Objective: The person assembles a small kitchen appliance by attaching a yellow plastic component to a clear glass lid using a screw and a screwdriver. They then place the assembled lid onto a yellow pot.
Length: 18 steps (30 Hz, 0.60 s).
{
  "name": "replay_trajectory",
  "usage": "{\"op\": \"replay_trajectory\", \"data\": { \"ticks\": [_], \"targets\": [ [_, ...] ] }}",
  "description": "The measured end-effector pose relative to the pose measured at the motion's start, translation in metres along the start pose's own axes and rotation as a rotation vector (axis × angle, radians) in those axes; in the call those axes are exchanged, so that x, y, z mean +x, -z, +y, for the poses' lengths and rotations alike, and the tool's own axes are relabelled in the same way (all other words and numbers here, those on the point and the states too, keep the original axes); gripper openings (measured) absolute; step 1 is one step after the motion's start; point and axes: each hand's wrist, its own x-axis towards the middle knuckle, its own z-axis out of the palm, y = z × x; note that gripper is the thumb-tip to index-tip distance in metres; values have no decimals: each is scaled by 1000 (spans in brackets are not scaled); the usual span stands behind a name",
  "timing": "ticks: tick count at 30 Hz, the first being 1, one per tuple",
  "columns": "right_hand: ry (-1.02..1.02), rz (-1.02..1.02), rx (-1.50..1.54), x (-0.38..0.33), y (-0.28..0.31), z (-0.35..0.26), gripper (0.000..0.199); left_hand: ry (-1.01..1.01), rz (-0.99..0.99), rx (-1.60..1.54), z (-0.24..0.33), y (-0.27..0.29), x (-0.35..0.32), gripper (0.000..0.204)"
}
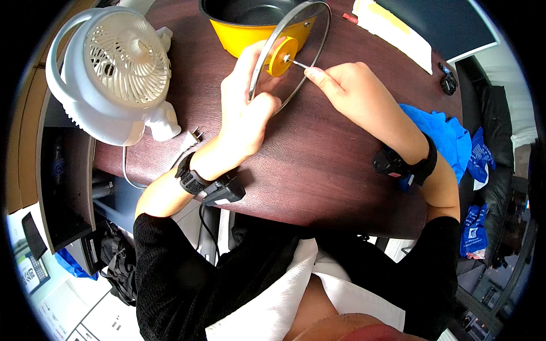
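A round glass pot lid (306,44) with a metal rim stands tilted on edge above the desk. My left hand (245,113) is closed on it, fingers behind the yellow knob (277,61) and thumb near the rim. In my right hand (354,85) is a thin screwdriver (298,63), pinched between thumb and fingers. Its metal shaft points left, with the tip at the small fitting in the knob's middle. My grip hides the handle. Just behind the lid sits a yellow pot (226,35) with a dark inside, partly covered by my left fingers and the lid.
On the left stands a white fan (122,68), its plug (195,135) lying by my left wrist. A blue cloth (441,133) rests beside my right forearm. Farther back are papers (398,37), a red object (350,18) and a dark screen (438,23) on the brown desk (318,170).
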Motion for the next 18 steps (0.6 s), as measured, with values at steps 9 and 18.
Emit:
{"op": "replay_trajectory", "data": {
  "ticks": [9,18],
  "targets": [
    [-317,-376,713,0,-2,0,58,-221,-52,173,-2,6,-1,77],
    [-515,-682,1222,0,5,-4,58,-357,23,280,-8,6,3,64]
  ]
}}
